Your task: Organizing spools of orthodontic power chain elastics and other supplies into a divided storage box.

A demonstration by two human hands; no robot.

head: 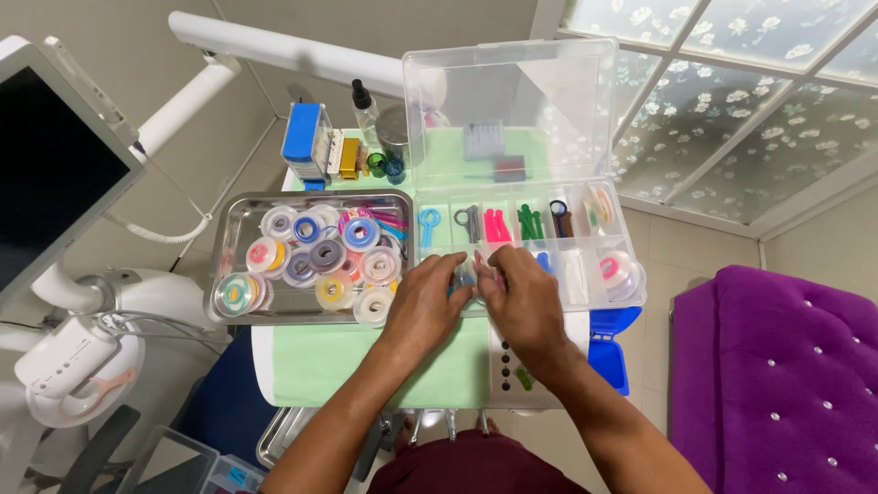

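Observation:
My left hand and my right hand meet over the front row of a clear compartment box with its lid raised. Between the fingertips of both hands sits a small clear spool with a pink core. The box's back row holds coloured plastic pieces: blue, grey, pink, green and dark ones. Another pink-cored spool lies in the right front compartment. Left of the box stands a steel tray with several coloured spools.
A green cloth covers the small table. Behind the tray stand a blue box, small bottles and a gold block. A monitor and white equipment arm are at left, a purple padded seat at right, a blue lid under the box.

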